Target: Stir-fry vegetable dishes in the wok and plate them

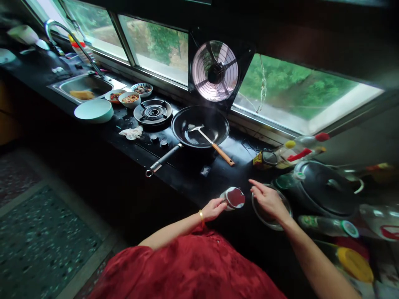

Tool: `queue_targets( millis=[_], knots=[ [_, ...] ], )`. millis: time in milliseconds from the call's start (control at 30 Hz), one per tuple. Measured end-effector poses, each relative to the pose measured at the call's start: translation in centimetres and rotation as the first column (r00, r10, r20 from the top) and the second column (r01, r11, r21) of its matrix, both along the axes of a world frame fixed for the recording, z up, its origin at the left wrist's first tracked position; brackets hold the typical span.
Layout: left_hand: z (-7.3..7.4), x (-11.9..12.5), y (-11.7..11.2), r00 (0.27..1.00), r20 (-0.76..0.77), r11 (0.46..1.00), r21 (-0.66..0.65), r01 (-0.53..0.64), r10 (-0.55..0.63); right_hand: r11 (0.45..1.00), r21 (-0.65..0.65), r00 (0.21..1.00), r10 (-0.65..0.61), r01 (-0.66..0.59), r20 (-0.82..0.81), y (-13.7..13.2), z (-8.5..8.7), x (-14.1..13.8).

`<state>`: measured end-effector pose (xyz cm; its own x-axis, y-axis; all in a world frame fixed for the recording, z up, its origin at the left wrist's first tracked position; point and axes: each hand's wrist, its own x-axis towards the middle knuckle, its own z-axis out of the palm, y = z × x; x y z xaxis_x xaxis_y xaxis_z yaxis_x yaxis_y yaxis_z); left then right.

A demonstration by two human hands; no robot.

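Observation:
My left hand [213, 208] is closed around a small jar with a dark red lid [233, 197], held just above the black counter's front edge. My right hand [268, 199] hovers over a round metal bowl [270, 222] beside the jar, with its fingers curled and the index finger stretched toward the jar. Whether those fingers hold anything is unclear. A black wok [199, 127] sits on the stove burner with a metal spatula with a wooden handle [212, 143] resting in it.
A free burner [152, 112], a crumpled cloth [131, 133], a pale green plate [93, 111], bowls of food [130, 99] and a sink [82, 87] lie left. A fan [215, 70] stands behind the wok. A black pot [324, 189] and several bottles [299, 151] crowd the right.

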<state>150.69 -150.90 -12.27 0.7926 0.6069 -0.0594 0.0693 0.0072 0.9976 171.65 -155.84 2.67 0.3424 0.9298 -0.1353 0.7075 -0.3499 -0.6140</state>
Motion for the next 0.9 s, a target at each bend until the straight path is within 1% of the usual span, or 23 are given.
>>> queue_targets(
  millis=[33, 67, 100, 133, 167, 200, 233, 267, 300, 367, 433, 467, 533, 600, 667, 700, 733, 767, 800, 833, 867, 900],
  knots=[
    [-0.5, 1.2, -0.1, 1.0, -0.017, 0.999, -0.029, -0.02, 0.019, 0.999, 0.035, 0.998, -0.029, 0.027, 0.061, 0.4, 0.4, 1.1],
    [-0.9, 2.3, -0.2, 0.999, -0.033, 0.998, -0.05, -0.041, 0.04, 0.996, 0.089, 0.992, -0.028, 0.017, 0.119, 1.0, 1.0, 1.9],
    [-1.3, 3.4, -0.2, 0.997, -0.044, 0.996, -0.067, -0.063, 0.06, 0.989, 0.146, 0.985, 0.003, -0.029, 0.174, 1.9, 1.7, 2.2],
    [-1.6, 4.4, -0.2, 0.995, -0.051, 0.993, -0.078, -0.084, 0.08, 0.976, 0.193, 0.972, 0.056, -0.102, 0.23, 3.1, 2.4, 2.1],
    [-1.8, 5.4, -0.1, 0.993, -0.055, 0.991, -0.082, -0.105, 0.101, 0.957, 0.22, 0.95, 0.119, -0.187, 0.288, 4.6, 2.9, 1.6],
    [-2.0, 6.3, 0.1, 0.991, -0.057, 0.989, -0.078, -0.126, 0.122, 0.939, 0.22, 0.92, 0.177, -0.264, 0.349, 6.2, 3.1, 0.7],
    [-2.1, 7.2, 0.3, 0.988, -0.06, 0.987, -0.065, -0.146, 0.142, 0.927, 0.192, 0.886, 0.223, -0.322, 0.406, 8.0, 3.2, -0.4],
    [-2.2, 8.1, 0.5, 0.985, -0.068, 0.986, -0.044, -0.163, 0.16, 0.925, 0.142, 0.854, 0.256, -0.352, 0.453, 9.7, 3.0, -1.7],
    [-2.2, 8.9, 0.7, 0.981, -0.085, 0.984, -0.016, -0.177, 0.175, 0.931, 0.072, 0.829, 0.282, -0.358, 0.483, 11.4, 2.7, -2.9],
    [-2.0, 10.2, 1.3, 0.971, -0.153, 0.983, 0.05, -0.176, 0.181, 0.939, -0.066, 0.807, 0.324, -0.337, 0.494, 14.1, 2.0, -4.8],
    [-1.5, 10.5, 1.9, 0.954, -0.257, 0.984, 0.131, -0.124, 0.154, 0.931, -0.147, 0.803, 0.363, -0.335, 0.472, 15.6, 1.6, -5.5],
    [-1.2, 10.1, 2.1, 0.941, -0.301, 0.979, 0.179, -0.102, 0.153, 0.924, -0.16, 0.8, 0.382, -0.348, 0.463, 15.9, 1.7, -5.3],
    [-0.7, 8.0, 2.3, 0.928, -0.318, 0.955, 0.279, -0.104, 0.194, 0.913, -0.153, 0.791, 0.405, -0.379, 0.459, 15.9, 2.4, -4.1],
    [-0.4, 4.3, 2.1, 0.929, -0.268, 0.936, 0.31, -0.167, 0.255, 0.905, -0.131, 0.78, 0.417, -0.406, 0.466, 15.8, 3.3, -2.8],
    [-0.5, -0.4, 1.7, 0.917, -0.253, 0.939, 0.234, -0.253, 0.31, 0.91, -0.11, 0.782, 0.402, -0.4, 0.477, 16.3, 4.1, -2.3],
    [-0.7, -2.9, 1.5, 0.898, -0.272, 0.935, 0.18, -0.306, 0.346, 0.917, -0.101, 0.79, 0.384, -0.385, 0.478, 16.8, 4.3, -2.6],
    [-1.0, -5.5, 1.3, 0.872, -0.292, 0.92, 0.12, -0.374, 0.393, 0.926, -0.097, 0.8, 0.366, -0.366, 0.475, 17.4, 4.4, -3.2],
    [-1.5, -8.2, 1.0, 0.837, -0.309, 0.888, 0.062, -0.456, 0.451, 0.933, -0.098, 0.813, 0.35, -0.346, 0.465, 18.0, 4.5, -4.1],
    [-1.9, -11.0, 0.7, 0.796, -0.319, 0.841, 0.01, -0.541, 0.515, 0.937, -0.1, 0.825, 0.342, -0.334, 0.449, 18.4, 4.6, -5.1],
    [-2.5, -13.9, 0.2, 0.75, -0.327, 0.786, -0.033, -0.618, 0.576, 0.938, -0.1, 0.836, 0.343, -0.333, 0.429, 18.6, 4.7, -5.9],
    [-3.1, -17.0, -0.4, 0.692, -0.336, 0.717, -0.065, -0.694, 0.639, 0.936, -0.1, 0.844, 0.348, -0.337, 0.409, 18.5, 4.9, -6.5],
    [-3.7, -20.3, -1.2, 0.633, -0.347, 0.657, -0.062, -0.751, 0.692, 0.932, -0.113, 0.848, 0.359, -0.343, 0.389, 18.1, 5.2, -6.7]
  ],
)
